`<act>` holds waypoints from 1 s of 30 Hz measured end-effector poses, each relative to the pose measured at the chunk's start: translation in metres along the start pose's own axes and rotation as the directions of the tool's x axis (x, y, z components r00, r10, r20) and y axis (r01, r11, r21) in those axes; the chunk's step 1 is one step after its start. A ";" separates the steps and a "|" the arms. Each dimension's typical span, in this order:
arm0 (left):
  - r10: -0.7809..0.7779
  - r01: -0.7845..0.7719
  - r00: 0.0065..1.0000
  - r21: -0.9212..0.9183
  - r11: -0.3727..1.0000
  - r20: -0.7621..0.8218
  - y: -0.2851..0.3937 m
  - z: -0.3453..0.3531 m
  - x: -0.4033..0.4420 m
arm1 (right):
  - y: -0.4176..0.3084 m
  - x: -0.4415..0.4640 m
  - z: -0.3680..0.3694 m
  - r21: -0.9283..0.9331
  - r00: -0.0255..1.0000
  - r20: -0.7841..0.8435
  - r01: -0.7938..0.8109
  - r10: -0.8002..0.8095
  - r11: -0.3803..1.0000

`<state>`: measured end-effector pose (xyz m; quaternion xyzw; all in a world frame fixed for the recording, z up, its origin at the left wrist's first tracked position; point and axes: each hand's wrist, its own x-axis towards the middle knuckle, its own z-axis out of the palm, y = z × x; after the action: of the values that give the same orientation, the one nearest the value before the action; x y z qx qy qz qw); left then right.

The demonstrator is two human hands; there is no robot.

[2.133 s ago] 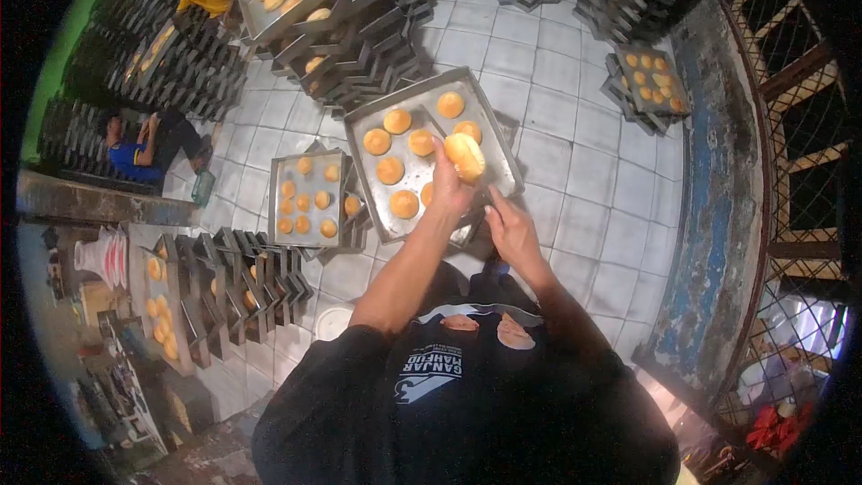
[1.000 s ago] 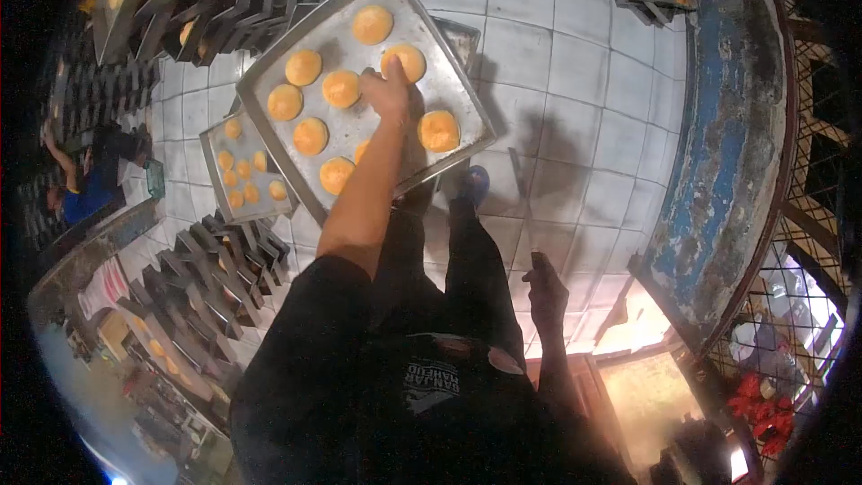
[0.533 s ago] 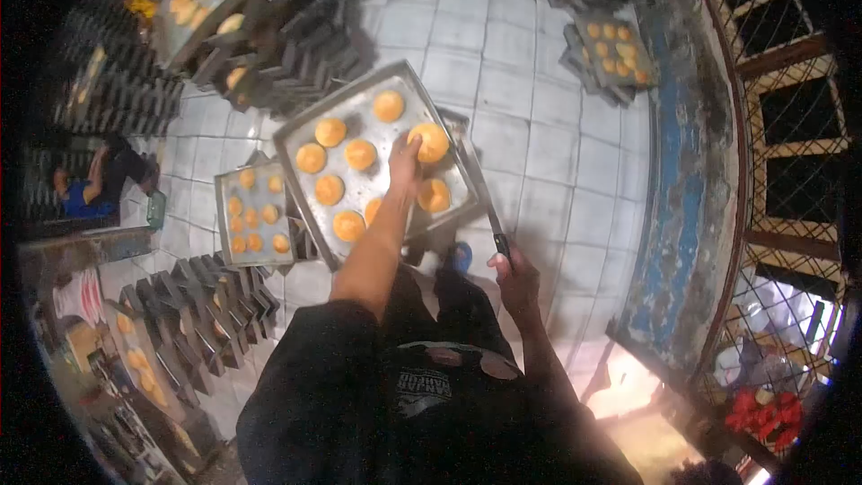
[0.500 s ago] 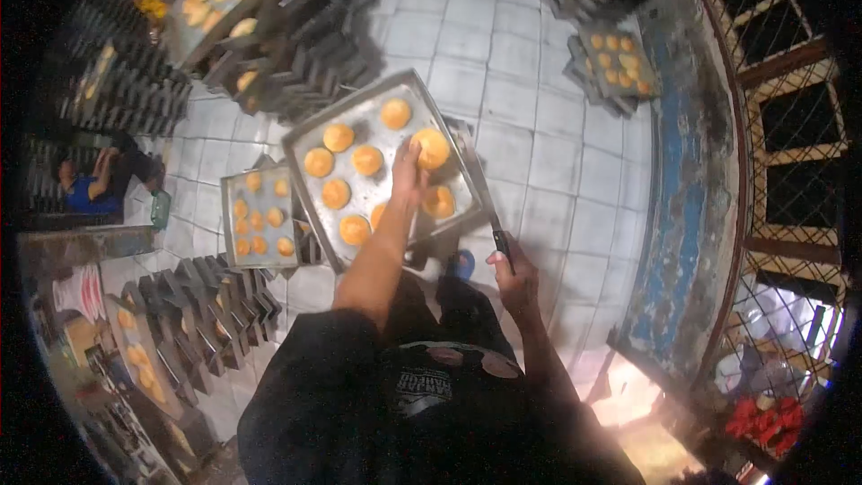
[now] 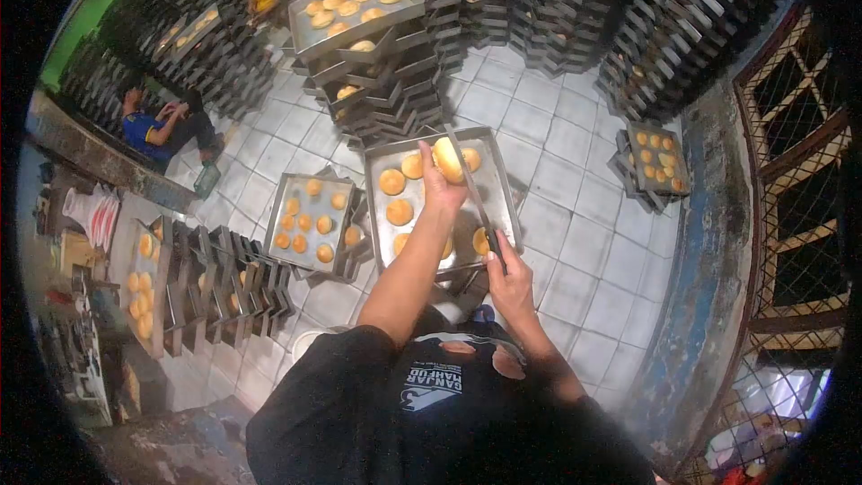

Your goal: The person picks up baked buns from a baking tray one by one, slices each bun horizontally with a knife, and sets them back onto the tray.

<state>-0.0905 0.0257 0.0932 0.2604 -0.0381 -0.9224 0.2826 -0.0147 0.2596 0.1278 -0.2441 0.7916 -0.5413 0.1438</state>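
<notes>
My left hand is closed around a round golden bun, holding it tilted on edge above a metal tray. In my right hand is the black handle of a long knife. Its blade runs up along the right side of the held bun; whether it has entered the bun I cannot tell. Several more buns, such as one at the left, lie in the tray. My left forearm and the hands hide part of the tray and some buns.
Another tray of buns rests to the left. Ahead stands a tall tray stack with buns on top. More stacked trays line the far side. A low stack sits near the right wall. A person sits at the left.
The left hand has lifted a bun off the tray and turned it on edge. The right hand has brought the knife up beside it. The view has shifted.
</notes>
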 end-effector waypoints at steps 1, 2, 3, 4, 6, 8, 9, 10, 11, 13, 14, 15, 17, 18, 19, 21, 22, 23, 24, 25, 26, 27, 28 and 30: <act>-0.001 0.001 1.000 -0.002 1.000 0.004 0.001 -0.002 0.001 | 0.001 -0.003 0.001 -0.003 1.000 -0.001 0.003 -0.003 1.000; -0.003 0.003 1.000 -0.016 1.000 0.016 0.002 -0.002 0.003 | 0.002 -0.005 0.002 -0.013 1.000 -0.010 0.027 -0.027 1.000; -0.006 0.007 1.000 -0.028 1.000 0.027 0.003 -0.001 0.002 | 0.002 -0.007 0.003 -0.023 0.999 -0.019 0.049 -0.050 0.999; -0.009 0.010 1.000 -0.029 1.000 0.030 0.002 -0.002 0.001 | 0.002 -0.010 0.003 -0.025 0.998 -0.023 0.050 -0.051 0.998; -0.024 0.027 0.997 -0.043 0.999 0.075 0.001 -0.002 -0.004 | 0.001 -0.016 0.004 0.012 0.998 -0.041 0.052 -0.052 0.999; -0.019 0.023 0.996 -0.042 0.999 0.091 -0.004 0.000 -0.012 | -0.002 -0.018 0.004 -0.006 0.997 -0.054 0.062 -0.062 0.998; -0.010 0.015 0.994 -0.042 0.999 0.107 -0.008 0.000 -0.016 | -0.005 -0.018 0.004 -0.023 0.995 -0.062 0.073 -0.074 0.997; -0.018 0.022 0.994 -0.037 0.999 0.107 -0.012 -0.004 -0.021 | -0.012 -0.015 0.004 -0.023 0.995 -0.069 0.068 -0.069 0.997; -0.058 0.059 0.990 -0.007 0.998 0.132 -0.018 -0.008 -0.026 | -0.020 -0.008 0.005 -0.029 0.989 -0.099 0.110 -0.112 0.994; -0.110 0.106 0.982 0.033 0.994 0.154 -0.030 -0.012 -0.032 | -0.029 0.007 0.005 -0.037 0.979 -0.141 0.142 -0.146 0.989; -0.104 0.101 0.986 0.036 0.994 0.131 -0.035 -0.012 -0.032 | -0.033 0.016 0.004 -0.054 0.975 -0.142 0.166 -0.173 0.985; -0.095 0.091 0.990 0.038 0.995 0.108 -0.039 -0.013 -0.033 | -0.035 0.022 0.003 -0.071 0.970 -0.139 0.193 -0.201 0.979; -0.067 0.060 0.993 0.073 0.995 0.092 -0.037 -0.011 -0.030 | -0.031 0.020 0.004 -0.070 0.962 -0.160 0.211 -0.220 0.975; -0.060 0.054 0.991 0.048 0.997 0.116 -0.034 -0.009 -0.027 | -0.032 0.012 0.002 -0.064 0.973 -0.138 0.177 -0.184 0.982; -0.050 0.047 0.989 0.021 0.999 0.141 -0.028 -0.005 -0.026 | -0.031 0.003 0.000 -0.060 0.982 -0.114 0.145 -0.151 0.988; -0.047 0.047 0.985 0.008 0.999 0.168 -0.015 -0.001 -0.029 | -0.012 -0.027 0.004 -0.054 0.986 -0.100 0.127 -0.131 0.990; -0.041 0.037 0.986 0.026 0.999 0.162 -0.011 0.001 -0.032 | -0.010 -0.033 0.003 -0.048 0.990 -0.089 0.104 -0.108 0.993; -0.040 0.033 0.987 0.048 0.998 0.155 -0.011 0.002 -0.035 | -0.007 -0.032 0.003 -0.050 0.990 -0.089 0.105 -0.109 0.993; -0.054 0.045 0.988 0.064 0.997 0.142 -0.013 0.005 -0.045 | -0.007 -0.029 0.002 -0.013 0.993 -0.088 0.084 -0.084 0.996; -0.063 0.054 0.988 0.070 0.996 0.139 -0.020 -0.002 -0.043 | -0.011 -0.025 0.000 0.025 0.994 -0.089 0.058 -0.056 0.998; -0.088 0.077 0.986 0.084 0.994 0.142 -0.029 -0.009 -0.042 | -0.014 -0.012 0.000 -0.047 0.993 -0.115 0.032 -0.037 0.998; -0.111 0.097 0.983 0.096 0.991 0.150 -0.036 -0.013 -0.041 | -0.024 0.002 -0.002 -0.045 0.992 -0.122 0.027 -0.033 0.999; -0.133 0.126 0.982 0.059 0.990 0.132 -0.040 -0.004 -0.053 | -0.034 0.015 -0.006 -0.033 0.993 -0.106 0.046 -0.049 0.998; -0.115 0.109 0.981 0.049 0.993 0.155 -0.037 0.002 -0.049 | -0.036 0.023 -0.006 -0.111 0.970 -0.163 0.164 -0.181 0.980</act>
<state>-0.0754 0.0835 0.1094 0.1943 -0.0642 -0.9535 0.2211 -0.0286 0.2412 0.1639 -0.2711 0.8021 -0.5319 0.0150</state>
